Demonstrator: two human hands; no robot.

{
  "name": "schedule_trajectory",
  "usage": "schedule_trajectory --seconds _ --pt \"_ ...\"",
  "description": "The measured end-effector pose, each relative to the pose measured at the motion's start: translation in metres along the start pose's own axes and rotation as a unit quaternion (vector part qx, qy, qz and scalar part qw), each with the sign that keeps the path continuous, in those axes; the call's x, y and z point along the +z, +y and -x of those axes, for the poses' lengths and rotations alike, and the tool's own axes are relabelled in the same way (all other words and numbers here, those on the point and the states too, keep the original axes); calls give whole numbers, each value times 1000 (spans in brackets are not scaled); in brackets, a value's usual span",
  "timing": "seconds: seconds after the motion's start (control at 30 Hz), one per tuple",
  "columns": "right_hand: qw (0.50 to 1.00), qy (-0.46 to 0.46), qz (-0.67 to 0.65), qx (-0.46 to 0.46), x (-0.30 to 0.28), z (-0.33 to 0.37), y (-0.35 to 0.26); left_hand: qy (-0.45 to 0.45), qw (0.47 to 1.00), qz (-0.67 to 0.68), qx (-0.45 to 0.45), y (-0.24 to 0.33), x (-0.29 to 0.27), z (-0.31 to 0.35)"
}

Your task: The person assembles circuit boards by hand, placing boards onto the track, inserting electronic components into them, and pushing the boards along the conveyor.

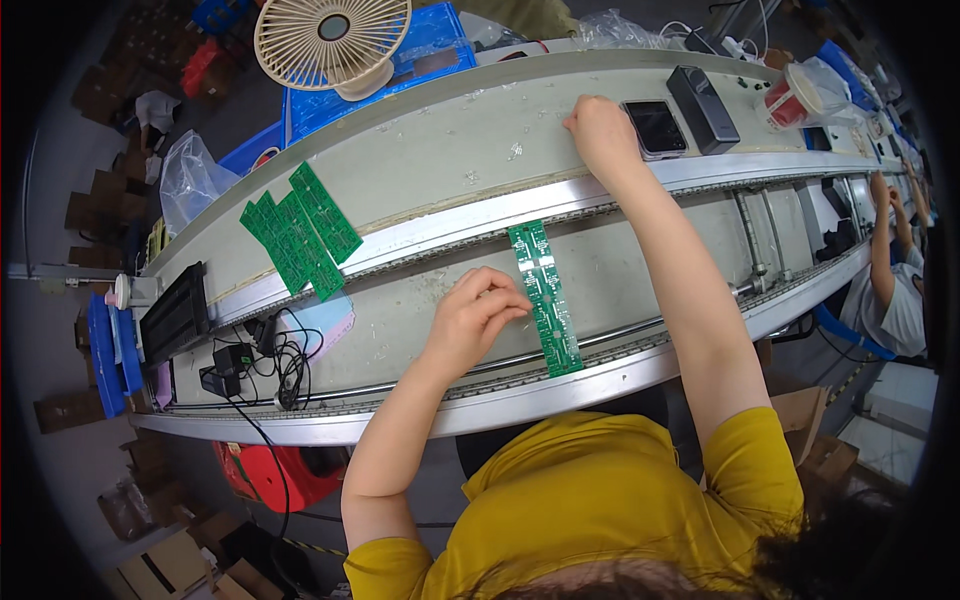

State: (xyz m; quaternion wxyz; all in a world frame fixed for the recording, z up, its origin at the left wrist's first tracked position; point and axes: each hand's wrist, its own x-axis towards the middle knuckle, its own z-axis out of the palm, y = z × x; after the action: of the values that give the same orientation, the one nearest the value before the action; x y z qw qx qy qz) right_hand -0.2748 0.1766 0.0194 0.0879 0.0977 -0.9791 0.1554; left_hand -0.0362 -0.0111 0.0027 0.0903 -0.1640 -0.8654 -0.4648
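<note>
A long green circuit board [547, 300] lies across the two metal rails of the conveyor in front of me. My left hand [475, 318] is at the board's left edge, its fingers curled and the fingertips pinched together. Whatever they hold, if anything, is too small to make out. My right hand [603, 135] reaches to the far ledge, closed with the fingers bent under, left of a phone [655, 129]; the fingers hide what is in it. Small clear parts [515, 151] are scattered on the ledge left of that hand.
Several green boards [300, 230] overlap at the left on the far rail. Black cables with adapters [235, 360] and a black tray [174, 313] lie farther left. A dark box [702, 110] and a red-and-white cup [790, 98] stand right of the phone. A fan [333, 30] stands behind.
</note>
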Motion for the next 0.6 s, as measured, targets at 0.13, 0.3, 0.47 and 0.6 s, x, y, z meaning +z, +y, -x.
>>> schedule_trajectory --seconds 0.13,0.3,0.47,0.6 --pt "999 32 8 -34 5 5 3 -12 996 -55 74 1 5 0" --pt "993 55 -74 -69 -5 19 12 -28 992 -77 92 0 9 1" --pt "969 108 -177 -134 -7 35 21 -32 990 -93 100 -3 12 2" --pt "949 152 -215 -176 -13 45 18 -31 989 -98 105 -4 12 1"
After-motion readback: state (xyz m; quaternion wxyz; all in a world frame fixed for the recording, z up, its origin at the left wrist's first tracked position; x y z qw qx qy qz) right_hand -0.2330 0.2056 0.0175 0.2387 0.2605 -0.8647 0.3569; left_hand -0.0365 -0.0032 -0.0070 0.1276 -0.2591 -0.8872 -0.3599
